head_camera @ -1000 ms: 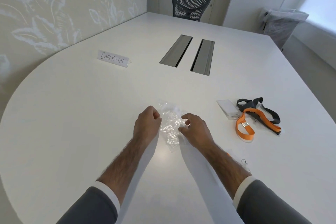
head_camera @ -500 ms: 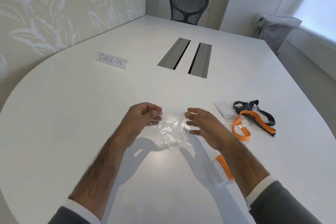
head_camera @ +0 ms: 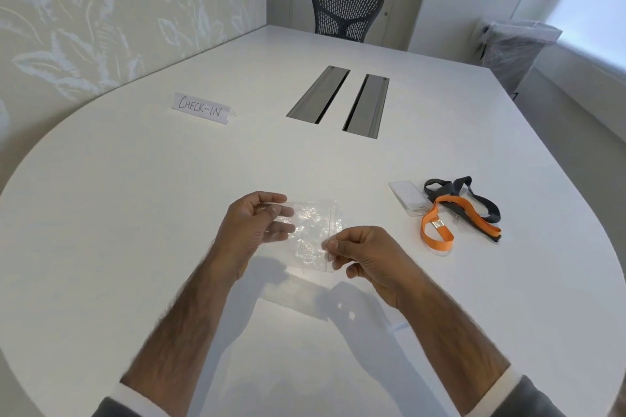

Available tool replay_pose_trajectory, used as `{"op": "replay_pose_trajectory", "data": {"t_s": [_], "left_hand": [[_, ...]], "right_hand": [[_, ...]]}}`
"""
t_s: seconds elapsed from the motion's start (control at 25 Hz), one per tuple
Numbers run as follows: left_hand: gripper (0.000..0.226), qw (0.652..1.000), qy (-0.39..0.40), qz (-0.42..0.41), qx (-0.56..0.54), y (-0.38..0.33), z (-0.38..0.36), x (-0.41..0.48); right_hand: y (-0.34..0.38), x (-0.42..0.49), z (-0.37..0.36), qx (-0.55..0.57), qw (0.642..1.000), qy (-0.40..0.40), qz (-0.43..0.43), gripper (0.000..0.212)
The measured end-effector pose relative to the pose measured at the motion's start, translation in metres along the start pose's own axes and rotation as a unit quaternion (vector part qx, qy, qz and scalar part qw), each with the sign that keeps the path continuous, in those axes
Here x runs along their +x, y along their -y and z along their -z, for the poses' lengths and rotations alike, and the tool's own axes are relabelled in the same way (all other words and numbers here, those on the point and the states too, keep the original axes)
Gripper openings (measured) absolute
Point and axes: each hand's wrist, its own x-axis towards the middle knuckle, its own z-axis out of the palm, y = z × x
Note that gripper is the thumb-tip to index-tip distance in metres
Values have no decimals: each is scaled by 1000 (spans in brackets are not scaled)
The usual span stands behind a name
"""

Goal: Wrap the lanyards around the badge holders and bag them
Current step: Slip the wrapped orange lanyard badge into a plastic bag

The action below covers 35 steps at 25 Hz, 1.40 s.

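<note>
A crumpled clear plastic bag is held up above the white table between both hands. My left hand grips its left edge with thumb on top and fingers behind. My right hand pinches its lower right edge. To the right, on the table, lie a clear badge holder, an orange lanyard and a dark grey lanyard, tangled loosely together.
A folded "CHECK-IN" sign stands at the left back. Two grey cable slots run down the table's middle. A mesh office chair is at the far end, and a lined bin stands off to the right.
The bag has been lifted off the table and spread flat between the hands. My right hand moved down to its lower right edge; an orange lanyard seen under my right forearm is no longer visible.
</note>
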Motion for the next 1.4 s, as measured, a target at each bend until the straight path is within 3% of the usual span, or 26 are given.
{"op": "replay_pose_trajectory", "data": {"t_s": [0.04,0.08,0.12,0.16,0.24,0.32,0.6,0.88,1.0,1.4], "left_hand": [[18,992,-65,-53,96,3,-4,-2],[18,962,-136,-120,202,6,-8,-7],[18,929,-176,-188,264,8,-15,-14],[14,919,-166,-227,276,7,-23,-23],[3,957,-55,-175,223,4,-46,-40],[10,976,11,-84,199,3,-65,-50],[16,990,5,-20,138,-9,-73,-46],[19,994,-8,-30,109,-15,-71,-46],[17,992,0,-30,125,-16,-73,-47],[8,979,-9,-47,199,-18,-70,-44]], "right_hand": [[-1,-2,1,-2,1000,-19,5,18],[-3,-3,2,-5,999,-41,10,17],[-5,-4,2,-8,998,-63,15,17],[-6,-6,1,-12,996,-81,22,17],[-7,-8,-2,-32,993,-102,38,19],[-6,-10,-6,-61,991,-108,55,22],[-1,-13,0,-10,995,-70,73,16],[8,-12,5,-15,994,-67,87,7],[10,-11,1,-51,991,-84,91,14],[10,-4,-11,-118,974,-162,104,4]]}}
